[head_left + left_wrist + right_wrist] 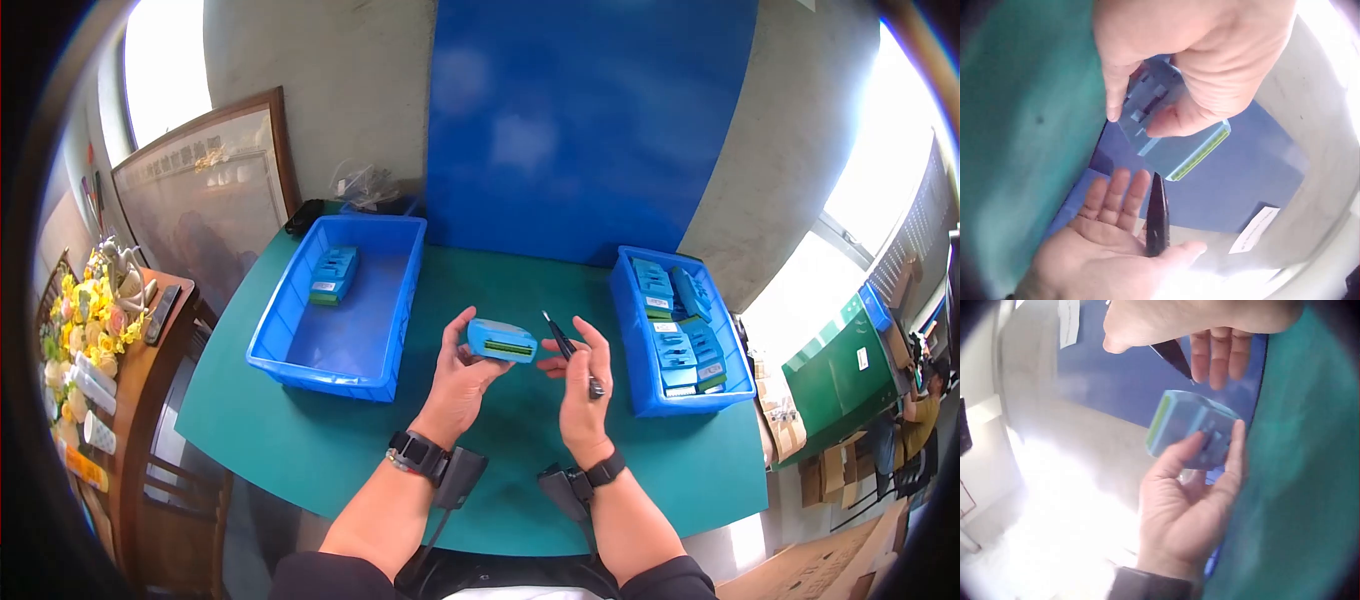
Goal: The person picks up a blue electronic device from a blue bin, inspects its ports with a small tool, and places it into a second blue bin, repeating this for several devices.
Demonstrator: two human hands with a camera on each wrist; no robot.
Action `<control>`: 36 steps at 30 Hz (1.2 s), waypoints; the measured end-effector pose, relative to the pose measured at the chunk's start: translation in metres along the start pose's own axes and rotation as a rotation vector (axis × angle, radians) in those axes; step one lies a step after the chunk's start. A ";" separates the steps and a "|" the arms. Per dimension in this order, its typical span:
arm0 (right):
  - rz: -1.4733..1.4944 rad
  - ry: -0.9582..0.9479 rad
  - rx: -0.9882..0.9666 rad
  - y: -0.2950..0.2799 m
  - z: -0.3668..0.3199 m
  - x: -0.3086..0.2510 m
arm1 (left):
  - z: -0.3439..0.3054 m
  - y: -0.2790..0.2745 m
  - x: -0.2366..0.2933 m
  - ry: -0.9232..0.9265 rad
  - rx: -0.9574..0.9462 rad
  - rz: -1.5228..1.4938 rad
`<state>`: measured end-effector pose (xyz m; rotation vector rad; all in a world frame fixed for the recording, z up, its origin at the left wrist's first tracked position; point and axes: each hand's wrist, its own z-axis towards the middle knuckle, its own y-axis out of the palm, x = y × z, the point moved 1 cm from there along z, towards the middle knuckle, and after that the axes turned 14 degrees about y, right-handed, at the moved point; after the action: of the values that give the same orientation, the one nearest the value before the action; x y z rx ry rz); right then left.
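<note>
The light-blue plastic module is held above the middle of the green table, with its green connector strip turned toward the person. It is judged light, rigid and smooth-shelled, best taken by its flat sides, clear of the strip. It is clasped in the left hand, thumb and fingers curled closely round its body. A slim dark tool, seemingly tweezers, is pinched in the right hand.

Light-blue module with a green strip; dark tool; teal table; blue bins; royal-blue backboard.
</note>
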<state>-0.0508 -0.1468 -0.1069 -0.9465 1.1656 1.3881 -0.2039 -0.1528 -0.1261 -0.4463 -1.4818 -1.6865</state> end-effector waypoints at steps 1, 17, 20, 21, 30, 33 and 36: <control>0.041 0.025 -0.023 -0.002 0.000 -0.001 | 0.001 -0.001 0.000 0.036 -0.003 0.088; -0.074 -0.038 -0.126 -0.014 -0.011 -0.012 | 0.004 -0.011 -0.006 0.129 0.049 0.163; -0.003 -0.034 -0.158 -0.014 -0.014 -0.012 | 0.003 -0.008 -0.007 0.129 0.041 0.173; -0.024 -0.021 -0.165 -0.013 -0.015 -0.013 | 0.003 -0.008 -0.008 0.135 0.032 0.205; -0.086 -0.064 -0.175 -0.007 -0.016 -0.013 | 0.002 -0.008 -0.007 0.134 0.025 0.279; -0.122 -0.087 -0.171 -0.003 -0.019 -0.015 | 0.003 -0.009 -0.004 0.139 0.026 0.279; -0.149 -0.099 -0.182 -0.006 -0.022 -0.015 | 0.006 -0.016 -0.006 0.091 0.073 0.204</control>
<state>-0.0439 -0.1719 -0.0983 -1.0578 0.8876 1.4197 -0.2143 -0.1460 -0.1396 -0.4588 -1.3781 -1.4686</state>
